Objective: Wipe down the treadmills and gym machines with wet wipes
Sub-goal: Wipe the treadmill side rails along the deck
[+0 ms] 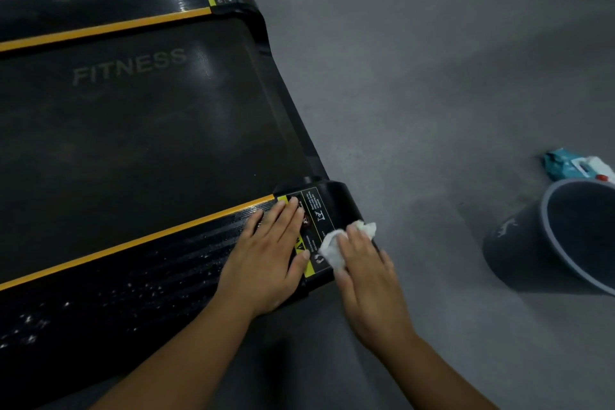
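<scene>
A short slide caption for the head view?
Right hand presses a wet wipe on the treadmill corner; left hand rests flat.

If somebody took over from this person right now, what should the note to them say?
Left hand: flat on the near side rail of the treadmill, partly over the warning label, holding nothing.
Right hand: presses a bunched wet wipe onto the rear end cap.
On the floor: dark bucket, wipes pack behind it.
Done: near rail glistens with droplets, apparently wiped.
Left: finish the end cap, then belt and far rail; other machines are out of view.
</scene>
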Available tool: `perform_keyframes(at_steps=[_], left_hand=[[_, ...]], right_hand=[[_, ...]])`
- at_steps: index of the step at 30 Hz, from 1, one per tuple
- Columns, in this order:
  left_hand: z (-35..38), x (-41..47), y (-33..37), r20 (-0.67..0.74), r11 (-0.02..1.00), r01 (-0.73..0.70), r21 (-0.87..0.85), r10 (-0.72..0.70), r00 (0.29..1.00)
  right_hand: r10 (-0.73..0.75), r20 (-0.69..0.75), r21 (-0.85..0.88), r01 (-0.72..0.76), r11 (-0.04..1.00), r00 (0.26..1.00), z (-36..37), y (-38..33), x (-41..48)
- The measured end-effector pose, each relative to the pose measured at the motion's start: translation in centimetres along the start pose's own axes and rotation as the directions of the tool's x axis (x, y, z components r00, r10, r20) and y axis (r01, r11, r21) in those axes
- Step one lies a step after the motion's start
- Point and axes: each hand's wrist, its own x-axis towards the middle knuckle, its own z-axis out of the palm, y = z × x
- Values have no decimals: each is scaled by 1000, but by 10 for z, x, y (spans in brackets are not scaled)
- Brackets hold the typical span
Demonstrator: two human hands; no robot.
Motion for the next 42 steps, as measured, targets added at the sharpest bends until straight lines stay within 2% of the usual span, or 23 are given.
perform_keyframes(at_steps=[2,4,6,9,10,13,15,18,21,26,27,29,32,33,35,38,40,42], left_hand=[[3,0,-1,-11,1000,0,1,0,1000],[5,0,-2,-25,1000,-5,7,5,1000],[7,0,-3,-32,1000,-10,23,10,999],[7,0,-3,-30,1000,-15,26,16,999],[6,0,-3,-28,1000,-15,27,15,999],[4,-2,-3,-24,1000,-1,27,2,1000],[3,-1,-3,-44,1000,-8,14,9,999],[2,-2,-6,-42,1000,-31,-3,30,999],[2,-20,-18,-40,999,-13,32,15,999],[4,-63,-58,-101,987,139,84,-131,986],[4,-67,-62,-108,984,156,82,-147,983],[7,-71,-65,-112,984,162,71,-153,982],[10,-74,-65,-136,984,163,76,-152,979],[11,-75,-66,-146,983,165,78,-152,978],[11,-74,-66,-158,984,163,77,-149,976],[9,-73,-68,-131,988,148,41,-142,981],[9,-83,-74,-119,990,139,37,-134,984],[9,-97,-83,-121,990,123,70,-114,986]], right_hand=[[132,0,97,-131,987,991,0,-1,44],[158,14,77,-158,984,987,0,-10,86],[91,27,-12,-91,996,995,2,-16,92],[-84,108,-112,96,989,991,-6,-16,45],[-102,135,-122,119,985,986,-9,-12,33],[-3,103,-73,10,997,995,-11,-9,54],[26,82,-108,-17,994,996,-5,-22,82],[-97,137,-174,121,977,986,2,-39,66],[-221,165,-247,257,934,961,-4,-25,25],[-98,164,-235,136,963,982,11,-63,75],[-122,171,-227,160,961,978,19,-79,76],[-258,211,-237,305,922,943,36,-92,53],[-406,251,-285,468,837,879,35,-71,20],[-404,230,-312,460,831,885,30,-66,26],[-301,215,-331,359,873,929,25,-75,55],[-239,260,-286,311,906,936,43,-111,64],[-359,267,-261,425,867,895,50,-109,33],[-453,305,-310,537,784,838,41,-81,6]])
